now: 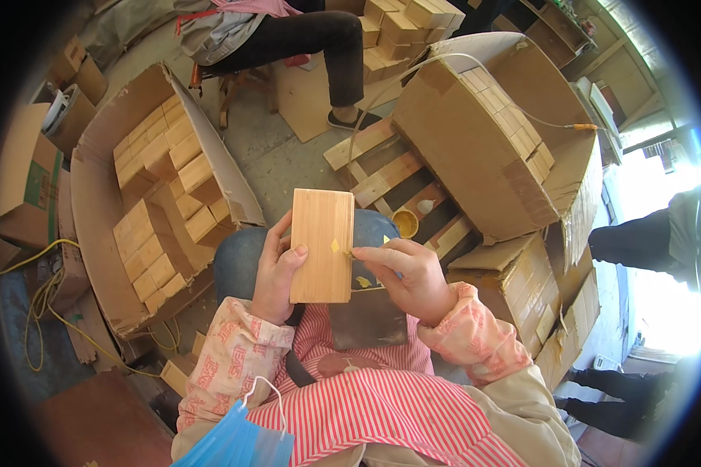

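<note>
Left hand (272, 274): fingers partly hidden behind wooden block (319, 272).
Lower edge cuts blue mask (237, 441); upper edge cuts seated person (292, 43).

Stripes down the front (389, 420), printed covers on both forearms, bare hands (409, 272).
From here I can see a red-and-white, narrow-striped apron (436, 409) with a rounded, reddish-brown patch (339, 363) near the lap, worn with a plain beige garment (518, 412) showing at the upper arms. Pale pink oversleeves (483, 335), scattered with reddish printed marks, bunch softly at the wrists. A light blue pleated mask (237, 442) lies against the chest, its thin white ear loops (271, 386) loose. The trousers (237, 265) are blue, and a dark strap (298, 369) crosses the stripes.
</note>
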The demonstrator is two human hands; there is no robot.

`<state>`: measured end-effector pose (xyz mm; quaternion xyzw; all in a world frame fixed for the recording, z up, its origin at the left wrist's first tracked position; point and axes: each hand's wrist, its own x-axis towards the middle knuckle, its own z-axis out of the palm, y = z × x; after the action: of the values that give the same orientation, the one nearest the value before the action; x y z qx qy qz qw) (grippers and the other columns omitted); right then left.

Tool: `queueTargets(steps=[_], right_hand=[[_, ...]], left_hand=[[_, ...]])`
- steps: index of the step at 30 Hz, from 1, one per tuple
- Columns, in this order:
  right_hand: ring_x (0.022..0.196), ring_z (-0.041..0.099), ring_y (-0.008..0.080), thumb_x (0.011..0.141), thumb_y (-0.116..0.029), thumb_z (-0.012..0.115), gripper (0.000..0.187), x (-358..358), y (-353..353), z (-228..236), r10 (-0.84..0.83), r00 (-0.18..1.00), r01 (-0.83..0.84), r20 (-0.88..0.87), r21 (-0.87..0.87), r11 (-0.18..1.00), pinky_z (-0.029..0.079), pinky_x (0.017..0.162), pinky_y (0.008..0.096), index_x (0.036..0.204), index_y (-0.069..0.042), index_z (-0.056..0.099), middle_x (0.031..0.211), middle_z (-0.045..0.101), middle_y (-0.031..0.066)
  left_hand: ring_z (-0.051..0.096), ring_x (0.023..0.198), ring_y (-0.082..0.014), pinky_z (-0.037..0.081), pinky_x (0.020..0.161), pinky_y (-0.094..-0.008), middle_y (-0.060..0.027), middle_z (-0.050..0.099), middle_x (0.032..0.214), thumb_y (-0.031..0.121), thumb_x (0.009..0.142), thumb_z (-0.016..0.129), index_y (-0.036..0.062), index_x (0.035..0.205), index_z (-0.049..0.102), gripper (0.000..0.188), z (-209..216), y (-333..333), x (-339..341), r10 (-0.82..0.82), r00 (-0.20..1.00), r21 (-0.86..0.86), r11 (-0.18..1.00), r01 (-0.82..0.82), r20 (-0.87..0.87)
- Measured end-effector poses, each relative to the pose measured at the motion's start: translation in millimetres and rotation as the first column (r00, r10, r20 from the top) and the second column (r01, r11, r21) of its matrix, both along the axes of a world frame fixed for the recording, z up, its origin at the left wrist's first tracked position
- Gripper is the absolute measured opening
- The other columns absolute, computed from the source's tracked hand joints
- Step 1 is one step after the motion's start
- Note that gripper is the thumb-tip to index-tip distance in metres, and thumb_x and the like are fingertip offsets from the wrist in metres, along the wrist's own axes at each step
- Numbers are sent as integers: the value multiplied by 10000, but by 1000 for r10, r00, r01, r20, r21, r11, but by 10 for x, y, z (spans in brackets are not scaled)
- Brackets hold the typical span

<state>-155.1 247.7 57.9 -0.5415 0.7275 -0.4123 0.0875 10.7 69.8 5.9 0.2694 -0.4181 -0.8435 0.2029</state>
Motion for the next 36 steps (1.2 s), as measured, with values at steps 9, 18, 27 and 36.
queueTargets(steps=[9, 18, 27, 36], right_hand=[[697, 673, 254, 902, -79, 802, 285, -50, -98, -41, -22, 985, 13, -170, -54, 998, 543, 611, 375, 1180, -143, 808, 816, 687, 65], [714, 687, 91, 1042, -108, 689, 223, -44, -32, 29, -108, 825, 18, 555, 165, 986, 523, 594, 287, 1230, -14, 763, 815, 743, 48], [680, 671, 72, 1034, -141, 702, 219, -252, -232, 117, -219, 839, 18, 499, 375, 927, 500, 595, 243, 1186, -3, 776, 802, 750, 46], [731, 619, 177, 882, -176, 821, 199, -39, -71, 12, -61, 934, 51, -352, -37, 998, 404, 720, 366, 1080, -200, 820, 863, 763, -31]], left_hand=[[651, 1213, -238, 558, 1045, -378, -178, 586, 1347, 259, 974, 716, 33, 1644, 365, 789, -45, -10, 6, 5, 1000, 21, 1000, -4, -18], [657, 1217, -246, 564, 1040, -384, -187, 592, 1350, 277, 962, 715, 25, 1639, 365, 802, -41, -20, 1, -4, 1000, 6, 1000, 4, -19], [669, 1204, -245, 564, 1037, -381, -188, 598, 1344, 271, 964, 706, 12, 1634, 365, 795, -43, -17, -14, 3, 1000, 9, 1000, -3, -27], [652, 1224, -239, 555, 1048, -375, -187, 595, 1349, 252, 975, 685, 21, 1630, 377, 760, -74, -29, -1, -7, 1000, 13, 1000, 8, -25]])
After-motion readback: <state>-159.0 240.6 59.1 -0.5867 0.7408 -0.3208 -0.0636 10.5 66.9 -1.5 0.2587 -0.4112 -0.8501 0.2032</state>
